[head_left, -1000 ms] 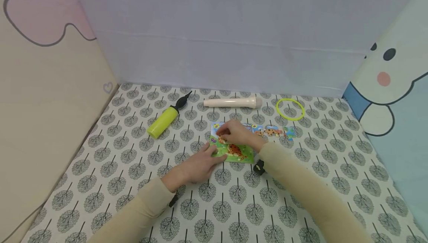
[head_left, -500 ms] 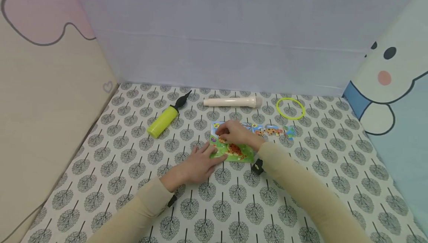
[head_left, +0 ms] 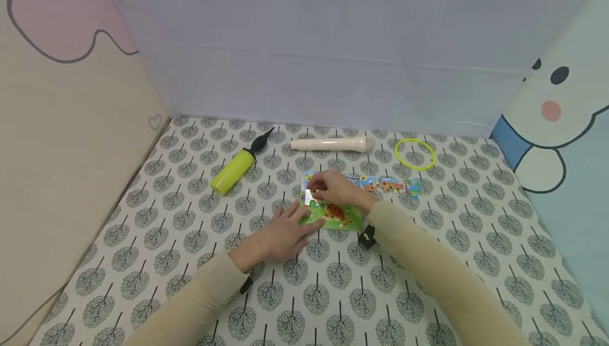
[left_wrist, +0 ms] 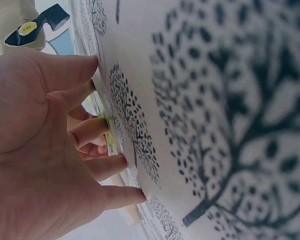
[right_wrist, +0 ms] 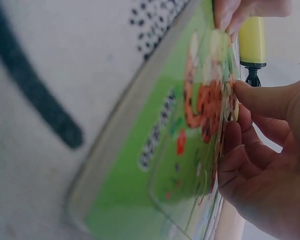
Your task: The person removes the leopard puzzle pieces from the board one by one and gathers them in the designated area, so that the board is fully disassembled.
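A green picture puzzle board (head_left: 349, 218) with a spotted leopard on it lies on the patterned cloth. My right hand (head_left: 335, 188) is over its upper left part, and in the right wrist view the thumb and fingers pinch a thin puzzle piece (right_wrist: 231, 107) tilted up from the board. A white patch shows on the board beside these fingertips. My left hand (head_left: 283, 233) rests with fingers spread at the board's lower left edge, its thumb and index finger touching the board. Several puzzle pieces (head_left: 391, 185) lie in a row right of the board, partly behind the right wrist.
Behind the board lies a pale microphone-shaped stick (head_left: 330, 144). A yellow-green hand pump (head_left: 233, 172) with a black nozzle is at the back left, and a yellow ring (head_left: 415, 154) at the back right. Fabric walls border the tree-patterned cloth (head_left: 328, 293).
A white patch now shows at the board's left where printed picture was before, as my right fingers tilt the puzzle piece up. My left hand stays in place.
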The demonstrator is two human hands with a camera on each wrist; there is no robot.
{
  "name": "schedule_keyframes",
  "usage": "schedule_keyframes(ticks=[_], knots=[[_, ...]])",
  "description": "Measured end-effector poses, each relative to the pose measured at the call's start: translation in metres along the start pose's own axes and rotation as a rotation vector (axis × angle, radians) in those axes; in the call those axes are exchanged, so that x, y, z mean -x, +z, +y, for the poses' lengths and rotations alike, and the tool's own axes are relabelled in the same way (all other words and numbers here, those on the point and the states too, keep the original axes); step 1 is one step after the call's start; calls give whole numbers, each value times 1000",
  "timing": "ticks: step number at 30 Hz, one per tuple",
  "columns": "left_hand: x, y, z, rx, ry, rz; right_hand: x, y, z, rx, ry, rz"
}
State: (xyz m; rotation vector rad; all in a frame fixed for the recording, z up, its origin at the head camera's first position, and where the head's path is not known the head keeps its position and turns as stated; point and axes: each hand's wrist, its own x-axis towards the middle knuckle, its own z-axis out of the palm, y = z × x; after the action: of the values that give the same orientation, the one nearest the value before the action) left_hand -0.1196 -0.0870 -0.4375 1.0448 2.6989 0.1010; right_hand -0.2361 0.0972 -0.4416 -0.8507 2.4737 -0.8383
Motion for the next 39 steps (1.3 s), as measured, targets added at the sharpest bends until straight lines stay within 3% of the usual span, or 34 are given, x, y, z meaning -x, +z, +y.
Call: schedule_keyframes(ticks=[17,26,30,39], knots=[[-1,-1,0,-8,0,-12,8,-2,6,-177,-19,70],[0,-2,0,21,-10,-18,15,-11,9,-364,-63,101],[0,-2,0,34,-9,-15,23,-19,14,-380,-41,119],[0,-1,1,43,1,-12,48,-37,38,-396,49,75]])
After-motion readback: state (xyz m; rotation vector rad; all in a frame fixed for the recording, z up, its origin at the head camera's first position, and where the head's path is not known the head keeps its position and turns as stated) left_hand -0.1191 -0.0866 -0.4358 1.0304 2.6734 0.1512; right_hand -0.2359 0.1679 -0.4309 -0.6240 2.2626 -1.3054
